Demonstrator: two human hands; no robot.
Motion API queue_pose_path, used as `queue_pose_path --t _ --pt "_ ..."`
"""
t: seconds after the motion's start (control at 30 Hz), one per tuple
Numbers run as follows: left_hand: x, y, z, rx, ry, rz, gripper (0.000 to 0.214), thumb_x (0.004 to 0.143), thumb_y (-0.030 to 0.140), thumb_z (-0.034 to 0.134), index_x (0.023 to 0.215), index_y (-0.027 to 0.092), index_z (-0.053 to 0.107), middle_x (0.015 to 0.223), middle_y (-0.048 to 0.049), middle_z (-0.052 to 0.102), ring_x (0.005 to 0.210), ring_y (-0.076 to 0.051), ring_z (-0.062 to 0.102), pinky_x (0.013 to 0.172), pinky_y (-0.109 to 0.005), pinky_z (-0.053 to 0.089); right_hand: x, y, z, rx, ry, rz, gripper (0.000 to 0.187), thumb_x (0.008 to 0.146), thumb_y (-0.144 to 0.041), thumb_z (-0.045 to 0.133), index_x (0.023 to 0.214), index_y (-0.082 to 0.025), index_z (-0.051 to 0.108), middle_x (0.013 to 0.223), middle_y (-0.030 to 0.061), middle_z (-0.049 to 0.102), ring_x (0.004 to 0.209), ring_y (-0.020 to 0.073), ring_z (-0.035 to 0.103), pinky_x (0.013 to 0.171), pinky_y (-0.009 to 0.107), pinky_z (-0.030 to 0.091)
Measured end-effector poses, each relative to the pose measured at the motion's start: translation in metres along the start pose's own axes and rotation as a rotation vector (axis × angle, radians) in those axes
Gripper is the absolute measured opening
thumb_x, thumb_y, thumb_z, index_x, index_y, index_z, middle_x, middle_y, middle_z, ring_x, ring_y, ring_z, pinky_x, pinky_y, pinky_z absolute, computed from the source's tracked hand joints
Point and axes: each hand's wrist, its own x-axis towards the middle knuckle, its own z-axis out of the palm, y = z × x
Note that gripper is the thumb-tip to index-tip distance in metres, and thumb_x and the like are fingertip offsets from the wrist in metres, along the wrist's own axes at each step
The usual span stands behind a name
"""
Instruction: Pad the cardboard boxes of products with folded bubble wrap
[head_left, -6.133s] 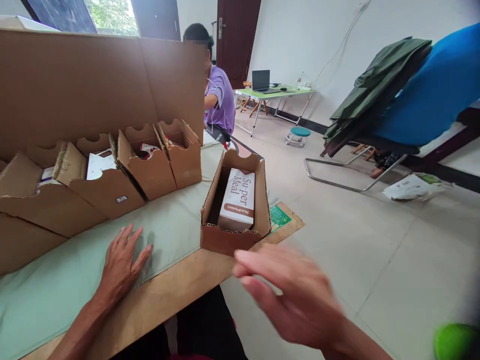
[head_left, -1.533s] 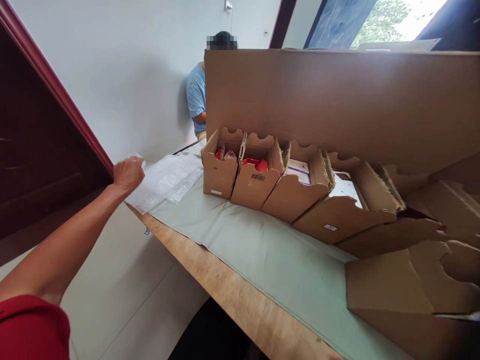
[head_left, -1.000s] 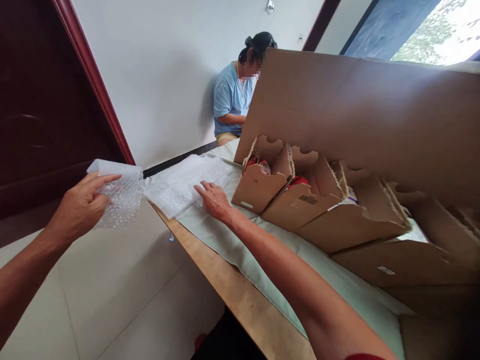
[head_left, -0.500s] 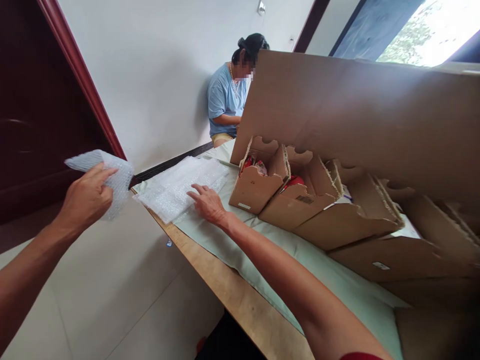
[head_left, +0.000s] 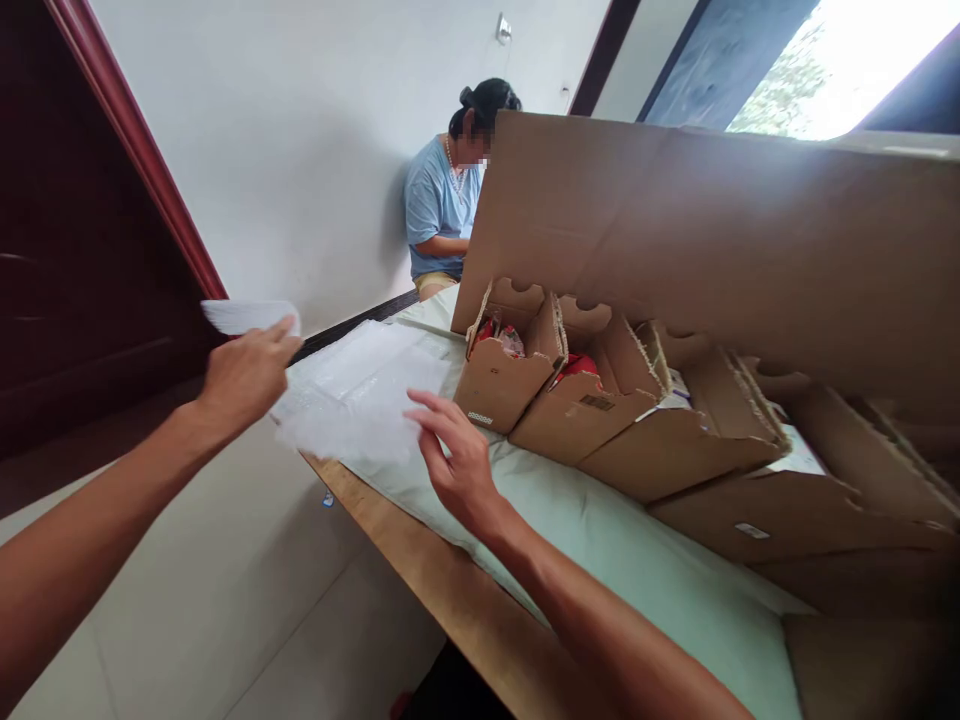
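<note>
My left hand [head_left: 244,378] is closed on a piece of bubble wrap [head_left: 251,316], seen nearly edge-on above its fingers, left of the table's corner. Several flat sheets of bubble wrap [head_left: 360,375] lie piled on the cloth at that corner, and their near edge is blurred. My right hand [head_left: 457,450] hovers at the right edge of this pile. Its fingers are bent and apart, the fingertips close to the sheets; I see nothing gripped in them.
Open cardboard boxes [head_left: 510,385] with red and white items inside stand in a row on the right. A large cardboard panel [head_left: 675,230] rises behind them. Pale green cloth [head_left: 570,520] covers the wooden table [head_left: 420,560]. A person in a blue shirt [head_left: 439,205] sits beyond.
My left hand has swung right, toward the pile, with its bubble wrap. My right hand has lifted off the sheets, moved slightly right and nearer to me, and curled its fingers.
</note>
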Motion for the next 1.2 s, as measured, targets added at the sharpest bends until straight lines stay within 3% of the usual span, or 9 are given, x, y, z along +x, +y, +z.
queue_pose_path --t 0.17,0.33,0.43,0.47,0.57,0.73,0.93,1.1,1.2 --pt "0.044 0.08 0.029 -0.035 -0.224 0.304 0.035 0.084 0.007 0.055 0.106 0.017 0.08 0.16 -0.0124 0.05 0.125 -0.032 0.061 0.097 -0.041 0.053 -0.114 -0.05 -0.097 -0.019 -0.023 0.101 0.036 0.097 -0.007 0.051 0.12 -0.028 0.069 0.12 0.0063 0.077 0.121 0.0247 0.07 0.102 0.042 0.059" --pt "0.056 0.097 0.036 -0.065 -0.384 0.475 0.038 0.071 0.025 0.071 0.108 0.025 0.081 0.151 -0.0122 0.06 0.125 -0.035 0.062 0.097 -0.041 0.054 -0.205 -0.072 -0.174 -0.141 0.021 0.409 0.02 0.098 -0.028 0.062 0.111 -0.033 0.078 0.124 0.0077 0.076 0.117 0.0301 0.072 0.095 0.043 0.062" --pt "0.04 0.093 0.034 -0.068 -0.343 0.492 0.047 0.079 0.034 0.062 0.121 0.02 0.076 0.154 -0.0183 0.055 0.129 -0.043 0.059 0.102 -0.055 0.051 -0.229 -0.085 -0.204 -0.108 0.146 0.726 0.02 0.093 -0.05 0.069 0.095 -0.035 0.082 0.132 0.0087 0.072 0.117 0.0339 0.071 0.096 0.047 0.061" --pt "0.03 0.096 0.036 -0.143 -0.246 0.494 0.05 0.082 0.039 0.06 0.125 0.018 0.074 0.154 -0.0176 0.055 0.13 -0.043 0.058 0.105 -0.057 0.049 -0.234 -0.087 -0.212 -0.067 0.19 0.804 0.022 0.089 -0.054 0.072 0.09 -0.034 0.082 0.133 0.0093 0.071 0.117 0.0348 0.071 0.099 0.049 0.059" --pt "-0.01 0.121 0.043 -0.442 -0.06 0.608 0.048 0.084 0.051 0.056 0.123 0.027 0.073 0.152 -0.0086 0.058 0.135 -0.037 0.056 0.114 -0.053 0.044 -0.247 -0.083 -0.234 0.026 0.309 0.957 0.03 0.08 -0.058 0.08 0.083 -0.028 0.08 0.139 0.0113 0.068 0.116 0.0348 0.071 0.105 0.052 0.053" --pt "-0.084 0.203 0.041 -0.685 -0.11 0.904 0.045 0.093 0.05 0.048 0.119 0.025 0.075 0.149 -0.0124 0.061 0.132 -0.032 0.06 0.111 -0.049 0.049 -0.276 -0.082 -0.262 0.0 0.524 1.074 0.039 0.081 -0.052 0.076 0.111 -0.026 0.077 0.117 0.0102 0.077 0.108 0.0293 0.073 0.094 0.046 0.058" --pt "-0.1 0.301 0.019 -0.792 -0.145 1.021 0.044 0.095 0.048 0.049 0.127 0.025 0.071 0.144 -0.0132 0.065 0.133 -0.035 0.062 0.107 -0.052 0.053 -0.337 -0.131 -0.303 -0.26 0.598 1.067 0.025 0.09 -0.042 0.065 0.102 -0.024 0.078 0.097 0.0074 0.079 0.092 0.0263 0.075 0.085 0.041 0.06" --pt "-0.126 0.399 -0.011 -1.059 -0.498 0.975 0.069 0.091 0.052 0.057 0.155 0.028 0.044 0.151 -0.0174 0.059 0.123 -0.034 0.068 0.09 -0.048 0.061 -0.379 -0.137 -0.366 -0.616 1.059 0.974 0.04 0.086 -0.04 0.067 0.122 -0.022 0.066 0.119 0.0122 0.073 0.108 0.0285 0.071 0.086 0.043 0.06" --pt "-0.155 0.459 -0.022 -1.266 -0.7 0.902 0.095 0.086 0.053 0.063 0.165 0.026 0.018 0.164 -0.0247 0.039 0.137 -0.038 0.057 0.097 -0.053 0.058 -0.381 -0.122 -0.401 -0.615 1.054 0.937 0.053 0.078 -0.039 0.072 0.128 -0.024 0.062 0.137 0.013 0.065 0.127 0.0318 0.061 0.084 0.041 0.06"
